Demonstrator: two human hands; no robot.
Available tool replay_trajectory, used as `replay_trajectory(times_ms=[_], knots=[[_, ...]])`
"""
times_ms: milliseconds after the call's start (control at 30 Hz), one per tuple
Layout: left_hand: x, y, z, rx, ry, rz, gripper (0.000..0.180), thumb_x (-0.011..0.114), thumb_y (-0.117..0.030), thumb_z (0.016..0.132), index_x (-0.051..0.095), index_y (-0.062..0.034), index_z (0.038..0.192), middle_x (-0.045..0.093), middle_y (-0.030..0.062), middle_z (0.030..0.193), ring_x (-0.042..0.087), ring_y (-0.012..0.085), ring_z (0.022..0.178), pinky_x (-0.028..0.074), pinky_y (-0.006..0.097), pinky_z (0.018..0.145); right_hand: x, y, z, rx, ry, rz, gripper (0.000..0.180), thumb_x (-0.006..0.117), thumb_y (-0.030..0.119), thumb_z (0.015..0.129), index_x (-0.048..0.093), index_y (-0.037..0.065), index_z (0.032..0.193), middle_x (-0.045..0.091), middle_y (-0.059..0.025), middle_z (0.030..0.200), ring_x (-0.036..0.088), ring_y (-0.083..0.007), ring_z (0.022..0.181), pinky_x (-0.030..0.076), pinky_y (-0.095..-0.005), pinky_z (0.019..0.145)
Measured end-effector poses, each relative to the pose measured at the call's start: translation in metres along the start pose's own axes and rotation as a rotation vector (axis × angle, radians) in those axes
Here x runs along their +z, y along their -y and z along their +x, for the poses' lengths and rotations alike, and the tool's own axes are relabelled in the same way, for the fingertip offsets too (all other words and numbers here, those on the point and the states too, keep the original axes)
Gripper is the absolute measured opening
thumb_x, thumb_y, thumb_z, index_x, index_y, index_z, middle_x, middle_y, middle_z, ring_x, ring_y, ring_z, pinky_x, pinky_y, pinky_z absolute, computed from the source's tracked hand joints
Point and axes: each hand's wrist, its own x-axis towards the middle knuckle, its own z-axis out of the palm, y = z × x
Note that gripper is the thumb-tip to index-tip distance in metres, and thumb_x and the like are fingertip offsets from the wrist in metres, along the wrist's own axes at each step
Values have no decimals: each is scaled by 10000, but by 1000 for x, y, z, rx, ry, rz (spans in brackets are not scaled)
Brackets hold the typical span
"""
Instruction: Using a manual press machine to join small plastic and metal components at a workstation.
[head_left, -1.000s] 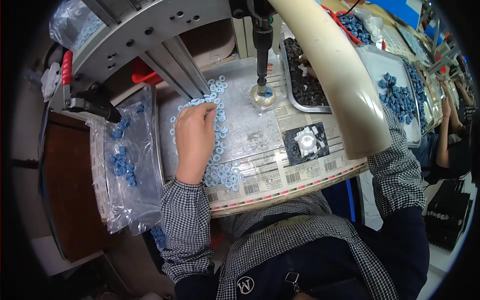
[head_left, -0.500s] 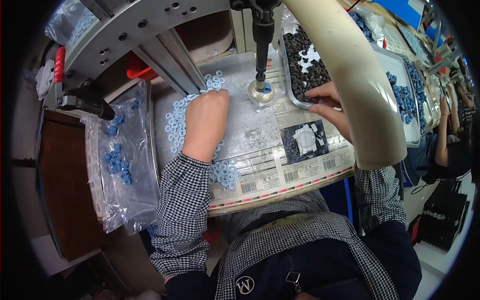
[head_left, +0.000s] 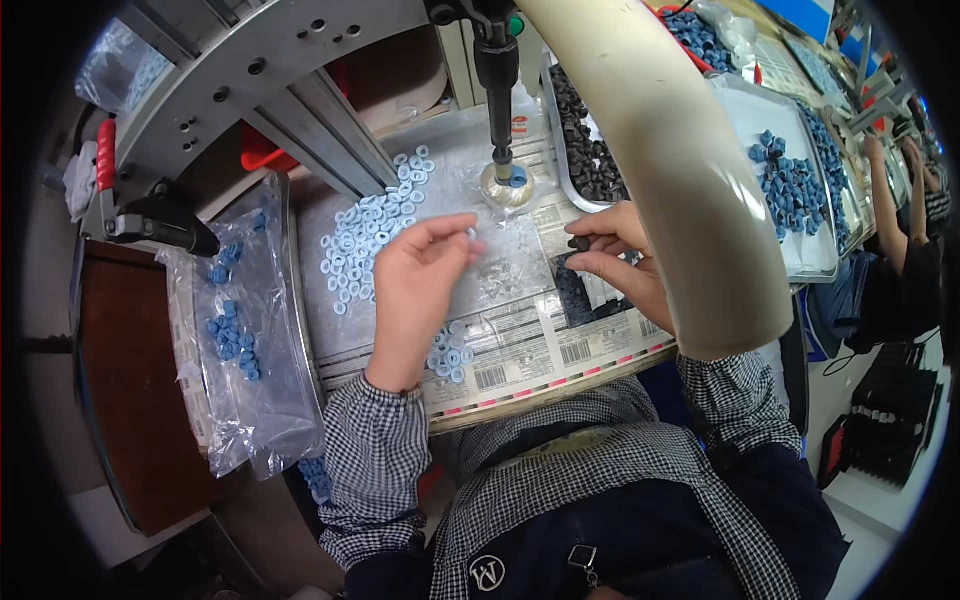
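Far left of the press spindle [head_left: 497, 90], a clear plastic bag [head_left: 245, 340] w/ a few blue parts lies flat, hanging partly off the bench [head_left: 520, 350] edge. Nearer the spindle, still on its left, a loose heap of pale blue rings [head_left: 365, 240] is scattered over the plastic sheet. Left hand [head_left: 415, 285] sits just left of and below the spindle, thumb & forefinger pinched on one small pale ring [head_left: 470, 234], other fingers loosely curled. Directly under the spindle tip a round fixture [head_left: 505, 185] already carries a blue piece. Right of the spindle, right hand [head_left: 625, 260] pinches a small dark part [head_left: 579, 243] betw thumb & fingers, over a dark pad. Further right, behind a thick cream-coloured arm [head_left: 660, 170], a tray of dark parts [head_left: 590, 150], then a tray of blue parts [head_left: 790, 185]

Risks, as I judge: ring is tiny, pinch is light, so it could slip and vanish among the loose rings. Hands are close to the spindle tip, fingers could get caught if it comes down. A sleeve could sweep rings off the bench
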Motion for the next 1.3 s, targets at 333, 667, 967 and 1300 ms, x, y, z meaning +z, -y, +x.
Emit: replay_trajectory(times_ms=[333, 667, 967, 1300], knots=[[28, -15, -45, -390, 185, -710, 302, 509, -68, 1032, 574, 63, 1297, 655, 190, 1216, 673, 242, 1104, 558, 310, 976, 17, -4, -7, -86, 48, 2, 296, 809, 56, 779, 708, 22, 1055, 655, -65, 861, 651, -143, 735, 528, -268, 642], [36, -8, -48, -315, 201, -749, 227, 539, -23, 1011, 609, 71, 1205, 681, 158, 1127, 688, 182, 1013, 580, 273, 916, 31, -10, -11, -214, 47, -206, 313, 816, 53, 746, 703, 20, 1036, 635, -85, 828, 640, -181, 692, 522, -273, 615], [37, 12, -44, -458, 196, -840, 108, 633, 2, 953, 639, 43, 1052, 700, 138, 1031, 701, 175, 924, 595, 283, 871, 25, -12, -10, -71, 149, 81, 326, 790, 45, 795, 735, 44, 1115, 654, -71, 823, 639, -156, 710, 517, -266, 621], [25, -10, -52, -285, 206, -715, 120, 648, -4, 942, 665, 42, 1051, 711, 118, 1006, 691, 154, 917, 581, 259, 850, 29, 2, -14, 38, 103, 133, 247, 774, 21, 806, 731, -18, 1046, 702, -111, 865, 684, -157, 779, 546, -257, 686]])
